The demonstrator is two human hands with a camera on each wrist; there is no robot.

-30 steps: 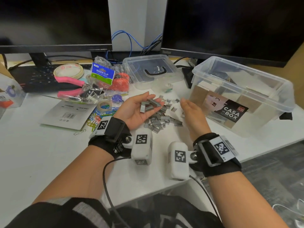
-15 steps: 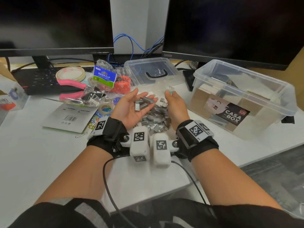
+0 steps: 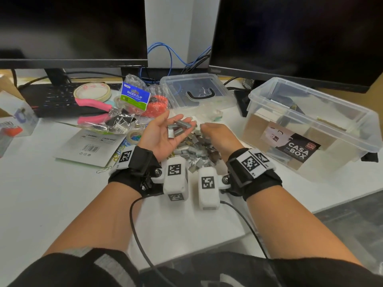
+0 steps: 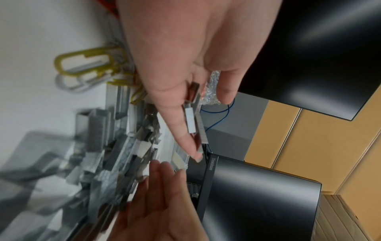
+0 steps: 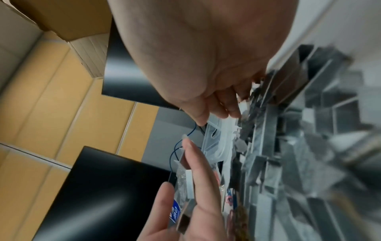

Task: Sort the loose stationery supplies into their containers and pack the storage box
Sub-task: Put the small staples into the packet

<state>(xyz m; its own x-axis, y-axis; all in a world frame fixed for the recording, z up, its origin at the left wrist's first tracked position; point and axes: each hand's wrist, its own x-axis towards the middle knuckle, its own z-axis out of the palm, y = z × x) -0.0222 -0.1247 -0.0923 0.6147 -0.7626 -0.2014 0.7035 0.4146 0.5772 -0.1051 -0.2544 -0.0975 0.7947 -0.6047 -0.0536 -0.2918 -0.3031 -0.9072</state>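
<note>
Left hand (image 3: 160, 134) flat, palm up, carries grey metal staple strips (image 3: 178, 129). Right hand (image 3: 217, 135) fingers curled down on staple pile (image 3: 194, 150), grip unclear. Palm tips, strips slide off.

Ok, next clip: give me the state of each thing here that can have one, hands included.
Left hand: palm up, open, carrying staple strips.
Right hand: fingers curled over the staple pile; whether it pinches any is hidden.
Staple pile: loose on the desk.
Large box: open, lid off.
Small box: lid on.
Binder clip bag: lying on the desk clutter.
Monitors: screens dark.
</note>
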